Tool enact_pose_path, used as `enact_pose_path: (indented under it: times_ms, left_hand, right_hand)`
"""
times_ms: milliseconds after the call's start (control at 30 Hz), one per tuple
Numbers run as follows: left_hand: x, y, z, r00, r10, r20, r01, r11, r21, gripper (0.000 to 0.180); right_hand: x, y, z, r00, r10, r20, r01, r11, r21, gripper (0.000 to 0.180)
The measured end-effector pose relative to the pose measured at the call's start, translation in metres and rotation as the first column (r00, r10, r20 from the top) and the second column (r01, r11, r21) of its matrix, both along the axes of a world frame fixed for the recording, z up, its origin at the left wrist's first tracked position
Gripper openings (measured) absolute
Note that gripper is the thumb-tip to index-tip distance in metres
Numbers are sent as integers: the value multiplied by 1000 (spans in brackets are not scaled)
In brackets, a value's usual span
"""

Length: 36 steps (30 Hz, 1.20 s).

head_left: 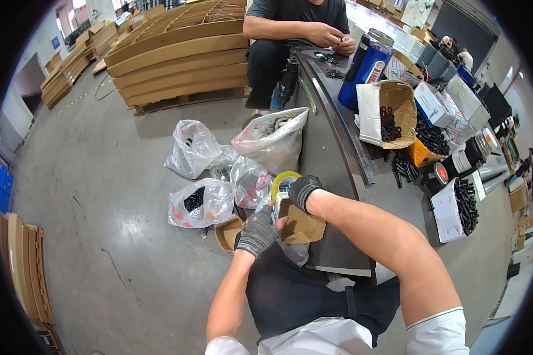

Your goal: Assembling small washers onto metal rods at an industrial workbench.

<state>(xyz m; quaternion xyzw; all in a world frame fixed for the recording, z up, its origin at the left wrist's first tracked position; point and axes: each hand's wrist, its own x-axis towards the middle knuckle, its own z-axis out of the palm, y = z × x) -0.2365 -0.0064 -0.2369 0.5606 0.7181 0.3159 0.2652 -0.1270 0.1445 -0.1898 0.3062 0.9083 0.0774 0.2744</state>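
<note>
Both my hands wear grey gloves with bare fingertips and meet over a small open cardboard box [302, 223] in front of my lap. My left hand [258, 232] is closed on the left side of this box, its thumb at the edge. Curled at the box's far right corner is my right hand [305, 190]; its fingertips are turned away, so what they hold is hidden. A roll of yellow tape [276, 187] stands just beyond the box, between the hands. Left of my left hand sits another small open carton [227, 233].
Plastic bags with dark parts [200, 204] stand on the floor [118, 177]. On the workbench [397, 207] are a blue bottle [361, 74], an open carton of black eye-ended parts [385, 97] and a white box of black bolts [447, 213]. A co-worker's hands [331, 38] are at the far end.
</note>
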Motion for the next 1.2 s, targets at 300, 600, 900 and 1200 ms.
enact_pose_path:
  times_ms: [300,600,900,1200]
  left_hand:
    - [18,-36,25,994,89,57,-98,978,184,59]
    - [34,-83,40,484,-99,870,-271,928,256,36]
    - [109,-82,104,511,-78,856,-119,980,161,25]
    - [147,-50,158,840,-159,518,-87,904,419,18]
  right_hand:
    - [20,0,76,974,128,-189,-130,992,1,23]
    - [133,-109,177,616,89,-783,-209,976,-54,20]
    - [259,-58,165,426,-208,-880,522,852,51,36]
    - [253,-30,152,451,-361,-816,551,832,-65,30]
